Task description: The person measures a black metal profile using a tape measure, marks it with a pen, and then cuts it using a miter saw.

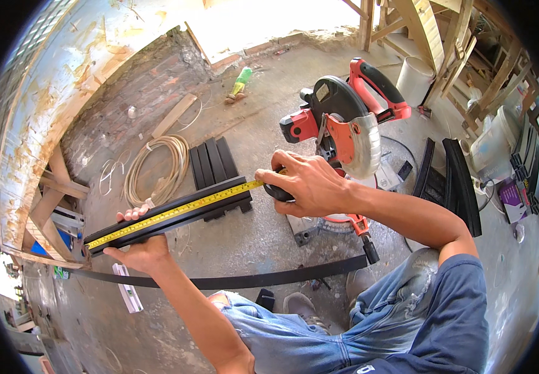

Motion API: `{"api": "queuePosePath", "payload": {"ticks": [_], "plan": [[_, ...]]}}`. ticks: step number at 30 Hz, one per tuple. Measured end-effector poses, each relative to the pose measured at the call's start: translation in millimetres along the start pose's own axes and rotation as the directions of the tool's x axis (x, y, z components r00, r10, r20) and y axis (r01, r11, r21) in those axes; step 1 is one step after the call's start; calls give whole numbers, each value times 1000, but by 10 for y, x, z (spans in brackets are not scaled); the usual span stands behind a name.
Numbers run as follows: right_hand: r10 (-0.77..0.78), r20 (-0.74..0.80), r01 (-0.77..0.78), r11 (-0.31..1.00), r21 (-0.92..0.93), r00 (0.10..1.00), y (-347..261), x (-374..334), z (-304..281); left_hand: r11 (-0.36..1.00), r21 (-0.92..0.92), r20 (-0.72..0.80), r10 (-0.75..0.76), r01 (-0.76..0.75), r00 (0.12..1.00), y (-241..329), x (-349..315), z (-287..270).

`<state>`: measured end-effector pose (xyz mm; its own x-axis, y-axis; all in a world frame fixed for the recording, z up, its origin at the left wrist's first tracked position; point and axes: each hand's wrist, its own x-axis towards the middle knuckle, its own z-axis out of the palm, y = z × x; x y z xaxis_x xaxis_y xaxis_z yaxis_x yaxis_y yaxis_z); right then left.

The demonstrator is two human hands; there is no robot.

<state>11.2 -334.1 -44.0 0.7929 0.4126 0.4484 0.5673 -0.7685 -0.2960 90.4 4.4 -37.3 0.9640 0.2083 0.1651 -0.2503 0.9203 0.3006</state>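
Hands: left hand (139,249) grips black strip (169,215) from below; right hand (303,184) closed on tape measure case (277,192), yellow tape (176,214) lying along strip. Concrete floor (263,124): mitre saw (344,128) just beyond right hand; cable coil (157,168), brick wall (132,93) left of saw; bare floor between.

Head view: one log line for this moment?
left hand: holds black strip | right hand: holds tape measure along strip | miter saw: behind
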Motion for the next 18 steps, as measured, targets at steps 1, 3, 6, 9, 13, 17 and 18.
{"api": "queuePosePath", "payload": {"ticks": [1, 3, 6, 9, 13, 17, 18], "plan": [[-10, -12, 10, 1000, -7, 1000, 3, -3, 11, 1000, 12, -17, 15, -15, 1000, -3, -4, 13], [-8, -14, 8, 1000, -12, 1000, -4, -4, 8, 1000, 15, -27, 10, -9, 1000, -2, -8, 20], [-20, -32, 19, 1000, -15, 999, 9, -4, 33, 1000, 26, -47, 14, -12, 999, 7, 9, 9], [-24, -39, 24, 1000, -20, 999, 14, -9, 33, 1000, 25, -57, 13, -12, 998, -6, 9, 9], [-26, -33, 25, 999, -35, 999, 13, -9, 45, 1000, 18, -49, 7, -6, 999, 12, 9, 9], [-19, -19, 18, 999, -39, 1000, 11, -11, 47, 1000, 12, -38, -5, 6, 999, 16, 11, -1], [-20, -21, 19, 999, -36, 1000, 15, -16, 59, 1000, 15, -38, -4, 4, 999, 12, 4, 6]]}}
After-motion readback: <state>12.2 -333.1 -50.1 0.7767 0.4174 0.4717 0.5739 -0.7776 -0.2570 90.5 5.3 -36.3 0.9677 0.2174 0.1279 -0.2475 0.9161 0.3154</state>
